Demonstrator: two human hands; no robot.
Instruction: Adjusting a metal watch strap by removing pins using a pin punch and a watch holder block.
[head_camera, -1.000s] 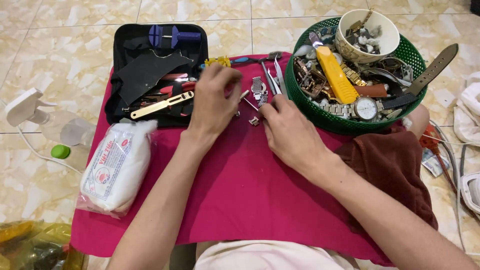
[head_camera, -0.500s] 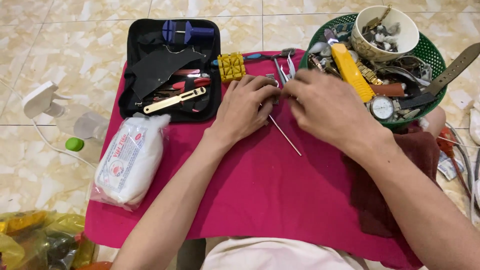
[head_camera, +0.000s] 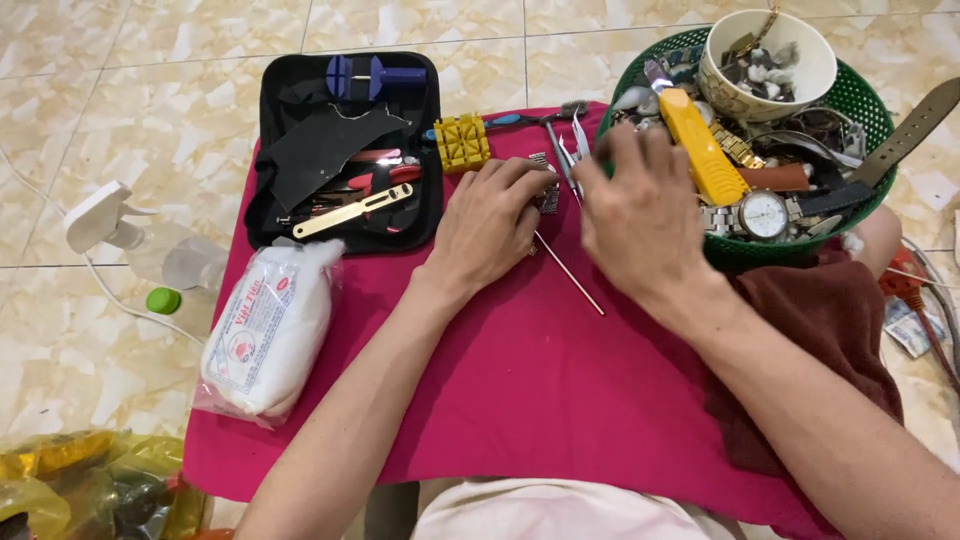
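Magenta cloth (head_camera: 560, 400), soft and matte, is spread over a low table, and both hands are rested on it near its far edge. The left hand (head_camera: 490, 225) is curled, knuckles up, over a short piece of metal watch bracelet (head_camera: 548, 190); only a few ribbed steel links are seen beside the fingers, and whether they are pinched or merely pressed down cannot be told. A thin straight metal pin (head_camera: 570, 272) is laid on the cloth between the two hands, running out from under the left one. The right hand (head_camera: 640, 215) is blurred, held flat with loosely spread fingers; nothing is seen gripped in it, though its palm side is hidden. Just beyond its fingertips, slim steel tweezers (head_camera: 580, 135) and a small hammer (head_camera: 545, 115) are laid.

A yellow ridged plastic block (head_camera: 462, 142) is set beside an open black tool case (head_camera: 345, 150), in which a brass-coloured bar tool and red-handled tools are held. To the right, a green perforated plastic basket (head_camera: 860, 100) is filled with watches, straps and a yellow-handled tool, with a round cream bowl (head_camera: 765, 60) of small parts on top. A white cotton-filled plastic bag (head_camera: 265, 330) is placed at the cloth's left edge, and a clear spray bottle (head_camera: 150, 250) is lying on the marbled tile floor.
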